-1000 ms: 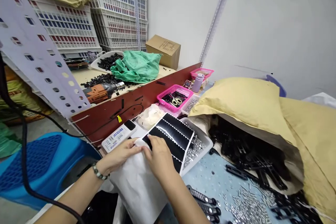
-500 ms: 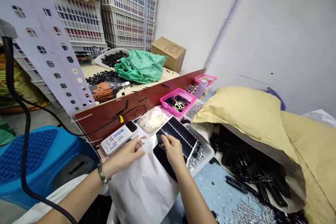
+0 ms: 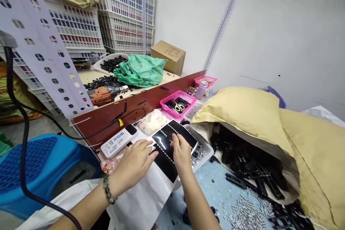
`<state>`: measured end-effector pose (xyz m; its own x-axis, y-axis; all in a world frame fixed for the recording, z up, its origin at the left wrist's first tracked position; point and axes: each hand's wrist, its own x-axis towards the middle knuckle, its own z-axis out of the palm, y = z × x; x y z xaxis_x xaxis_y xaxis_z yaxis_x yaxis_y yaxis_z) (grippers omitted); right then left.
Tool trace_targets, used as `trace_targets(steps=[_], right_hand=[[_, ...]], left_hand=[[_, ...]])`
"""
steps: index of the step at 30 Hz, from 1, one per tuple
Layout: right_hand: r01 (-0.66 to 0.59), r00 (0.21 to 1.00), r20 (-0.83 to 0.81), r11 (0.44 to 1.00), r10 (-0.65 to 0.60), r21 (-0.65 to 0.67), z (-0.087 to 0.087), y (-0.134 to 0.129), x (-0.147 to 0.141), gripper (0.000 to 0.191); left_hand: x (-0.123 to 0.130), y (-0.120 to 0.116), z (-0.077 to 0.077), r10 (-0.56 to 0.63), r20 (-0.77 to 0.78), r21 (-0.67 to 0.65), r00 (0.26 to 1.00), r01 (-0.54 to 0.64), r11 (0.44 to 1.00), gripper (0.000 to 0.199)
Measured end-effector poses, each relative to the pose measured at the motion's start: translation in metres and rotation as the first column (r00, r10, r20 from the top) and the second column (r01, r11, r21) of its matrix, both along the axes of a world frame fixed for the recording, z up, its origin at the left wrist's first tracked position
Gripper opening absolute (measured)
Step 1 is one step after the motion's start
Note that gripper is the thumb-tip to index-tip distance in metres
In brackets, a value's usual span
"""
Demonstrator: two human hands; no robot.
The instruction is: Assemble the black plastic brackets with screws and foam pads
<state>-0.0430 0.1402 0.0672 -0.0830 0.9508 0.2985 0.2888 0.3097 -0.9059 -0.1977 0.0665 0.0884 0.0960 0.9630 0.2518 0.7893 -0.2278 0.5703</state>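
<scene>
A sheet of black pieces with scalloped white edges (image 3: 165, 162) lies tilted in front of me on white backing. My left hand (image 3: 136, 160), with a beaded bracelet (image 3: 107, 188) on its wrist, reaches over the sheet's left edge, fingers stretched and thumb apart. On the sheet's upper middle my right hand (image 3: 181, 149) has its thumb and fingertips pinched together; what they hold, if anything, I cannot make out. White sheeting (image 3: 140, 196) spreads below both hands. Beyond the left hand is a white box with blue print (image 3: 115, 145).
At right, an open paper sack (image 3: 242, 109) spills black parts over the blue surface (image 3: 207, 183), near loose metal pieces (image 3: 246, 210). A grey tray (image 3: 206, 154) sits beside the sheet. Behind are a pink basket (image 3: 164, 105) with scissors, a red board (image 3: 107, 116) and a power drill (image 3: 101, 95).
My left hand has moved right, onto the sheet's edge. The right hand has lost sight of the dark piece earlier at its fingertips, and more of the black sheet shows. The view has shifted slightly.
</scene>
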Motion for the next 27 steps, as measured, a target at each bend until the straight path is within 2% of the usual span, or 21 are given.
trace_targets(steps=[1,3,4,6,8,10,12,14,16,18,20,22,24,25,27], right_hand=[[-0.006,0.999,0.051,0.997,0.002,0.083,0.001,-0.007,0.001,0.029],[-0.063,0.98,0.2,0.973,0.018,0.224,0.004,-0.025,0.005,0.023],[-0.089,0.962,0.274,0.962,0.016,0.256,0.004,-0.034,0.008,0.029],[-0.102,0.925,0.379,0.962,-0.002,0.254,0.004,-0.052,0.02,0.056],[-0.105,0.916,0.402,0.971,0.01,0.215,0.004,-0.066,0.04,0.078],[-0.105,0.936,0.351,0.979,0.038,0.176,0.006,-0.079,0.064,0.075],[-0.109,0.957,0.282,0.983,0.064,0.147,0.012,-0.091,0.086,0.059],[-0.154,0.958,0.263,0.981,0.118,0.119,0.02,-0.102,0.105,0.04],[-0.192,0.95,0.26,0.98,0.171,0.055,0.024,-0.112,0.119,0.026],[-0.114,0.971,0.206,0.993,0.119,-0.037,0.021,-0.121,0.134,0.017],[0.022,0.993,0.116,0.987,-0.003,-0.161,0.009,-0.13,0.148,0.014],[0.098,0.995,0.021,0.948,-0.097,-0.304,-0.009,-0.137,0.157,0.018],[0.096,0.99,-0.055,0.9,-0.131,-0.426,-0.029,-0.143,0.16,0.02],[0.087,0.987,-0.079,0.881,-0.14,-0.465,-0.038,-0.145,0.159,0.021],[0.087,0.984,-0.091,0.863,-0.152,-0.498,-0.052,-0.149,0.154,0.021]], left_hand=[[0.003,0.001,0.0,0.018,0.133,-0.057,0.991,-0.01,0.998,0.038],[0.013,0.001,0.002,0.052,0.429,-0.204,0.902,0.041,0.978,0.044],[0.02,0.001,0.004,0.07,0.55,-0.255,0.832,0.087,0.963,0.044],[0.033,-0.001,0.005,0.082,0.688,-0.266,0.721,0.145,0.953,0.04],[0.045,-0.006,0.004,0.03,0.716,-0.21,0.698,0.174,0.962,0.035],[0.054,-0.013,0.001,-0.043,0.678,-0.193,0.734,0.235,0.953,0.034],[0.063,-0.021,-0.001,-0.159,0.613,-0.197,0.774,0.345,0.918,0.032],[0.073,-0.029,-0.002,-0.261,0.569,-0.188,0.78,0.432,0.882,0.033],[0.083,-0.035,-0.004,-0.277,0.565,-0.188,0.777,0.449,0.873,0.04],[0.089,-0.042,-0.008,-0.221,0.562,-0.211,0.797,0.397,0.893,0.043],[0.091,-0.051,-0.017,-0.25,0.466,-0.17,0.848,0.364,0.916,0.04],[0.091,-0.063,-0.031,-0.383,0.241,-0.066,0.892,0.409,0.91,0.037],[0.091,-0.074,-0.047,-0.488,-0.023,0.008,0.872,0.489,0.873,0.037],[0.092,-0.079,-0.054,-0.505,-0.122,0.019,0.854,0.511,0.86,0.039],[0.093,-0.085,-0.065,-0.503,-0.239,0.023,0.83,0.523,0.852,0.042]])
